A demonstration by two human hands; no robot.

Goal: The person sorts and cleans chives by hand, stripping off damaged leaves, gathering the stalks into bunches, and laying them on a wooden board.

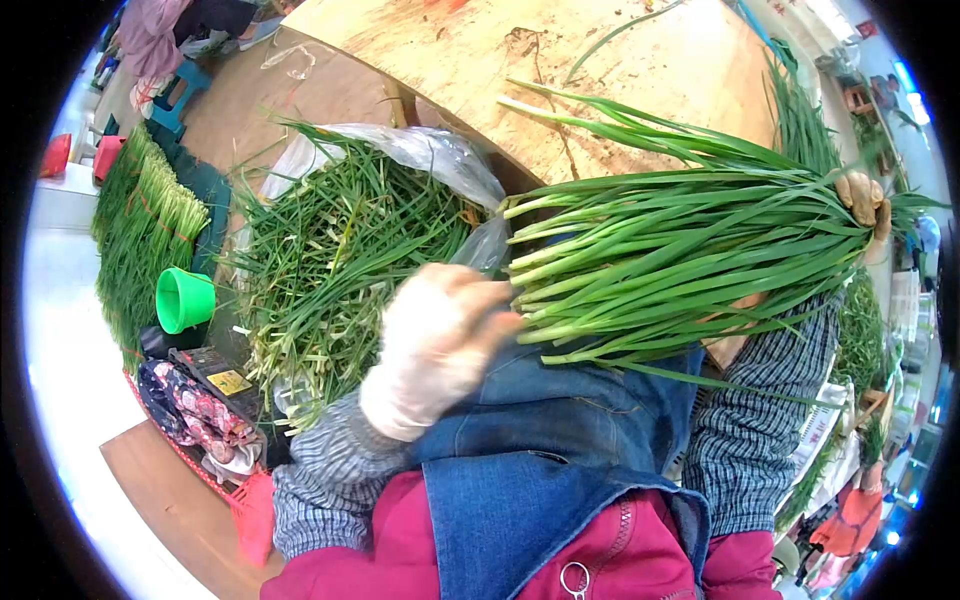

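Observation:
A large bunch of long green leafy stalks (680, 240) lies across the lap, pale cut ends pointing left. At its leafy right end, my right hand (862, 205) is closed around the leaves. My left hand (440, 335), in a whitish glove and somewhat blurred, is beside the pale ends; its fingers are bent, and whether they pinch anything is too smeared to tell. Left of that hand, a heap of loose leaves and trimmings (330, 250) fills a clear plastic bag (440, 150).
A wooden tabletop (640, 60) with dirt and stray leaves spans the top. At left are stacked green bundles (150, 220), a green bucket (185, 300), a blue stool (182, 95) and a red basket (255, 515). Part of another person (150, 40) shows at upper left.

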